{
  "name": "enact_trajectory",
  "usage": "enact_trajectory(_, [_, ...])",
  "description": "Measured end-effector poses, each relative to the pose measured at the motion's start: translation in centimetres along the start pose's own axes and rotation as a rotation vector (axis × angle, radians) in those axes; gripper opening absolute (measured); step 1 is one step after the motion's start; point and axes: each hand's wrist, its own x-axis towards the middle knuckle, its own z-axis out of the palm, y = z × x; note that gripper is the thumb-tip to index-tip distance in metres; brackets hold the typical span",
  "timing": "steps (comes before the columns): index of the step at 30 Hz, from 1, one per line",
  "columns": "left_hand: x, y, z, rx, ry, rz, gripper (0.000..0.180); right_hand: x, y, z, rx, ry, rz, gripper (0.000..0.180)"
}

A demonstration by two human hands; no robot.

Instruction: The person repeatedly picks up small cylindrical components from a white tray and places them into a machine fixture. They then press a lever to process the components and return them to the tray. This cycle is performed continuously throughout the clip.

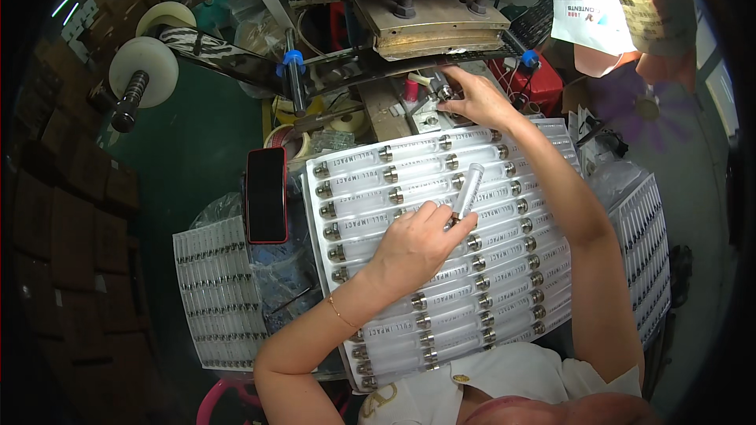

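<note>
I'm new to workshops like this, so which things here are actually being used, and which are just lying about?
In use:
left hand holding a clear tube
right hand at the press
tray of tubes

Lying about:
red phone
tape rolls
side trays

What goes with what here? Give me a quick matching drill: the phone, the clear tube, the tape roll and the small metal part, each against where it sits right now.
Things:
1. red-cased phone
2. clear tube
3. white tape roll
4. small metal part

Places:
A. on a spindle at the far left
B. pinched in the left hand over the tray of tubes
C. under the right hand at the press
D. lying flat left of the tray

Pairs: 1-D, 2-B, 3-A, 4-C
</note>
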Motion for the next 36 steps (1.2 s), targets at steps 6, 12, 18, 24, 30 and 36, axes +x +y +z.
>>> enact_trajectory(6, [0.0, -0.1, 0.1, -0.017, 0.0, -0.001, 0.043, 0.5, -0.4, -0.5, 0.005, -0.082, 0.035, 0.061])
enact_trajectory(12, [0.0, -0.1, -0.1, -0.022, -0.003, -0.006, 0.042, 0.2, -1.4, -0.7, 0.014, -0.081, 0.084, 0.064])
enact_trajectory(18, [0.0, -0.1, 0.0, -0.034, -0.001, -0.005, 0.042, 0.4, -0.5, -0.4, 0.023, -0.065, 0.048, 0.068])
enact_trajectory(24, [0.0, -0.1, 0.0, -0.021, 0.001, -0.007, 0.041, 0.3, 0.2, 0.2, 0.123, -0.033, 0.043, 0.065])
enact_trajectory(30, [0.0, -0.2, 0.0, -0.027, -0.006, -0.003, 0.042, 0.6, 1.0, 0.4, 0.113, -0.042, 0.025, 0.068])
enact_trajectory(36, [-0.1, -0.1, 0.1, -0.025, -0.004, -0.007, 0.041, -1.1, 0.6, -1.0, 0.079, -0.05, 0.087, 0.079])
